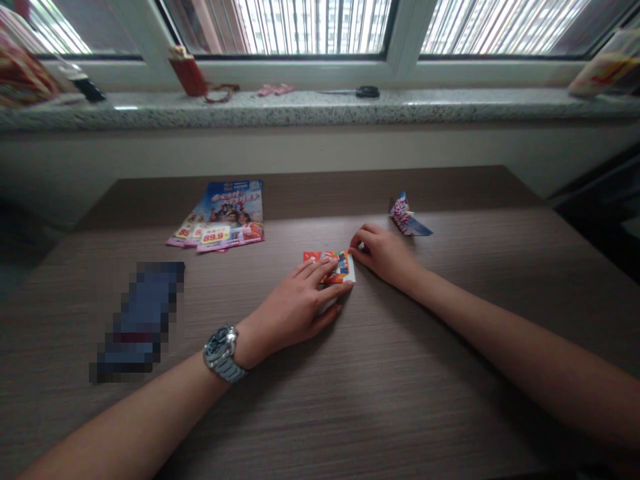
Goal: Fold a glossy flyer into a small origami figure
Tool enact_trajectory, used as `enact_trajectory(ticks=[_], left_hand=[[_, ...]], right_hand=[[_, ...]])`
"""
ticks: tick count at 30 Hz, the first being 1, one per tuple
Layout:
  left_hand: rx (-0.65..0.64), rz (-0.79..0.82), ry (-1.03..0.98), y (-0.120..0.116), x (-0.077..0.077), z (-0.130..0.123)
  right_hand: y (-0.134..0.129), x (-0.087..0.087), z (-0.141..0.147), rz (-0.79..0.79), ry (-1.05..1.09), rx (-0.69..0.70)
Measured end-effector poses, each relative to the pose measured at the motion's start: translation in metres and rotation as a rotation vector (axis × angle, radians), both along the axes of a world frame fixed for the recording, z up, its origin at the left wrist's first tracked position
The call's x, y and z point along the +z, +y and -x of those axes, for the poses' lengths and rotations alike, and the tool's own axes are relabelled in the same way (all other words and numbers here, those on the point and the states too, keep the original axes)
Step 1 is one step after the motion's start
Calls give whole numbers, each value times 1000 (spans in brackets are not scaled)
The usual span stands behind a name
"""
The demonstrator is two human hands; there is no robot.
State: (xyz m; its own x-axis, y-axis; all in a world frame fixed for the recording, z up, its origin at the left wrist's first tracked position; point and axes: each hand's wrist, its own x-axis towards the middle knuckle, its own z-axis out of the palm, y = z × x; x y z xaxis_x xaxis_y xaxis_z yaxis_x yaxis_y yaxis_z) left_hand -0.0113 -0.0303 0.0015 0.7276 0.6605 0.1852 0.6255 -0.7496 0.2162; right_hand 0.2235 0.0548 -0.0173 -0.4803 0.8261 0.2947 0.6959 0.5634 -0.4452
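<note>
A small folded paper (343,265), orange with colourful print and a white part at its right end, lies flat on the brown table (320,413). My left hand (305,300), with a metal watch at the wrist, rests over its left and lower part, fingers spread and lying on it. At the paper's upper right corner, my right hand (383,253) has thumb and index finger pinched together on the edge. Part of the paper is hidden under the left fingers.
Fanned printed leaflets (233,217) lie at the back left, a blurred dark blue object (143,317) at the left. A folded paper figure (407,217) stands beyond my right hand. The stone sill (300,113) holds a red bottle-like item (188,72) and scissors (367,92).
</note>
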Motion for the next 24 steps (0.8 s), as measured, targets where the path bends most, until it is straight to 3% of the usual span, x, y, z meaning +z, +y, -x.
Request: enact_trajectory(ticks=[13, 24], left_hand=[[-18, -13, -9, 1, 0, 1], [-45, 7, 39, 3, -2, 0]], right_hand=[[-3, 4, -3, -34, 27, 22], [-37, 13, -18, -25, 60, 137]])
